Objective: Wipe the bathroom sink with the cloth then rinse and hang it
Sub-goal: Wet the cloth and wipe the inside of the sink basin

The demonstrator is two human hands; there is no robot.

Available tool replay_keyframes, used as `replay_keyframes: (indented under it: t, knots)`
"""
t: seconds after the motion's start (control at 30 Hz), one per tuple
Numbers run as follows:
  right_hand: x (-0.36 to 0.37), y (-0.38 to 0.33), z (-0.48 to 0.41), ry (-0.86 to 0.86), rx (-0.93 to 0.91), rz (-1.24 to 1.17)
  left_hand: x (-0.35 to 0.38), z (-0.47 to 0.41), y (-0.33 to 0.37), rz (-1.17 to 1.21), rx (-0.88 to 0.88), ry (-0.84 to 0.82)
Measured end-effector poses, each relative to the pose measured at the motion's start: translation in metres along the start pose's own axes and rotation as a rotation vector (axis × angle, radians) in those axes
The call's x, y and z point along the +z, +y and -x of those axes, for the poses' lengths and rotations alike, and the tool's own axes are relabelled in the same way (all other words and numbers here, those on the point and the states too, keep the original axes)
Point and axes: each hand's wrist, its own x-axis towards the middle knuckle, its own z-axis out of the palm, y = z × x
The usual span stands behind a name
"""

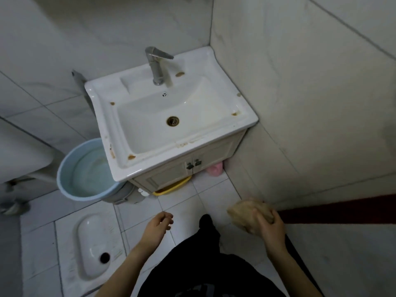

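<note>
The right hand (pixel 266 224) is closed around a bunched tan cloth (pixel 246 212), fingers wrapped over its near side, and holds it low in front of the body, near the tiled wall on the right and well apart from the sink (pixel 150 133). The left hand (pixel 157 227) is empty, its fingers loosely curled and slightly apart, hanging over the white floor tiles. The white sink stands in the corner on a small cabinet (pixel 192 166) with two dark door handles; brown stains dot its rim and the basin is dry-looking around the round drain (pixel 173 121). A grey metal faucet (pixel 157 65) rises at the back. A pale blue bucket (pixel 85 170) sits just beside the cabinet on the left, and a squat toilet (pixel 92 245) lies in the floor below it.
</note>
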Motion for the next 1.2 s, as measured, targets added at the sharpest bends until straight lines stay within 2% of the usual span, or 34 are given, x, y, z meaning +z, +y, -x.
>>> replay_keyframes:
  t: [0.1,0.33,0.47,0.7,0.93,1.13,1.2]
  knots:
    - [0.004,-0.029,-0.042,-0.014,0.003,0.026,0.006,-0.019,0.036,0.074,0.033,0.034]
    - [0.053,-0.154,-0.092,-0.239,-0.244,0.110,-0.017,-0.043,0.098,0.214,0.128,0.229]
    - [0.094,-0.204,-0.118,-0.416,-0.265,0.031,-0.030,-0.050,0.104,0.300,0.100,0.322]
    - [0.187,-0.277,-0.173,-0.599,-0.243,0.011,-0.054,-0.087,0.154,0.419,0.096,0.492]
    - [0.261,-0.318,-0.225,-0.673,-0.281,0.086,-0.100,-0.139,0.225,0.357,0.138,0.561]
    - [0.303,-0.318,-0.250,-0.700,-0.278,0.135,-0.128,-0.194,0.247,0.144,0.148,0.508]
    - [0.312,-0.312,-0.253,-0.712,-0.268,0.140,-0.132,-0.214,0.244,0.139,0.115,0.475]
